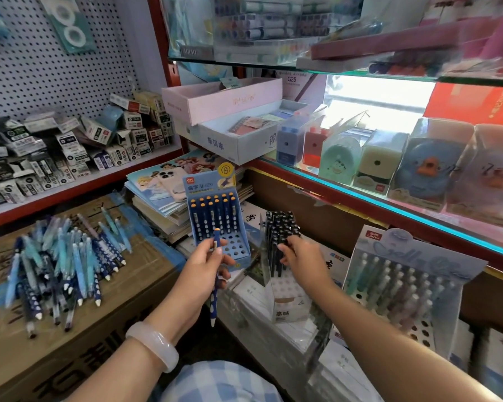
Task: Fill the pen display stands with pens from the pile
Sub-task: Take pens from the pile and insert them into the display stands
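A pile of blue and white pens [61,265] lies on a cardboard box at the left. My left hand [206,265] grips a dark blue dotted pen [215,288], held upright in front of a blue display stand [215,219]. That stand has two back rows of matching pens and open holes in front. My right hand [301,256] reaches to a clear stand of black pens [279,239], its fingers curled around one of them. A pale blue stand [404,285] at the right holds several pastel pens.
The cardboard box [70,343] fills the lower left. Stacked notebooks [163,184] sit behind the blue stand. A glass shelf [389,204] with boxed sharpeners juts out at the right. Small boxes crowd the shelf under the pegboard [55,68].
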